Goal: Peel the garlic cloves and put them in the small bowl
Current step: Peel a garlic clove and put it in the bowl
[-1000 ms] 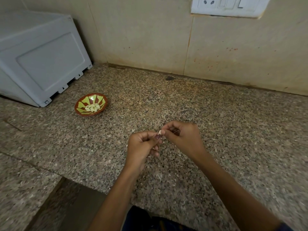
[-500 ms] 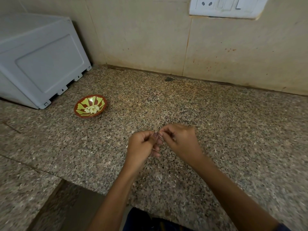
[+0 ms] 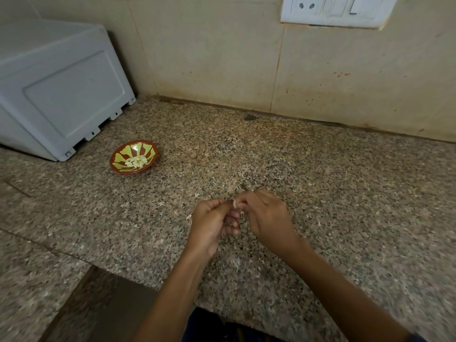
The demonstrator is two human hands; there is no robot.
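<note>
Garlic clove (image 3: 235,203), small and pale, pinched between both hands over the middle of the granite counter (image 3: 345,193), held above the stone. Left hand (image 3: 212,225) at 8 o'clock from the clove, fingers curled, thumb and forefinger tips closed on it. Right hand (image 3: 265,215) at 4 o'clock from the clove, fingers curled in, fingertips meeting the left hand's at the clove; a thin dark sliver (image 3: 244,186) sticking up at 12 o'clock from this hand, too blurred to name. Scraps of pale skin (image 3: 235,264) on the counter at 6 o'clock from the hands, near the front edge. Small bowl (image 3: 116,162), brown rim with yellow-green petals, well apart at 10 o'clock from the hands, upright on the counter, with a little heap of peeled cloves (image 3: 136,161) inside. Grey plastic box (image 3: 61,90) just beside the bowl at 10 o'clock, tilted against the wall corner. White socket plate (image 3: 333,11) on the tiled wall at 1 o'clock, far up
</note>
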